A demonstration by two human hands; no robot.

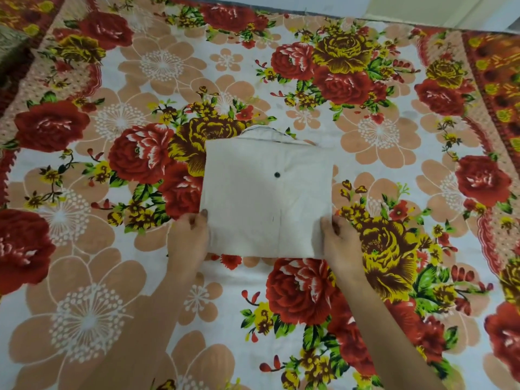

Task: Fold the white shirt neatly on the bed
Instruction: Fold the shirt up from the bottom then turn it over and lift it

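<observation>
The white shirt (267,192) lies in the middle of the bed as a flat, nearly square folded packet. A small dark button shows on its top face and the collar edge peeks out along the far side. My left hand (190,237) grips the packet's near left corner, thumb on top of the cloth. My right hand (339,237) holds the near right corner the same way, fingers tucked under the edge.
The bed (112,305) is covered by a sheet printed with large red, yellow and peach flowers, with a red patterned border at right. A pale floor or wall strip (450,9) shows beyond the far right edge. A dark cloth (11,49) sits at far left.
</observation>
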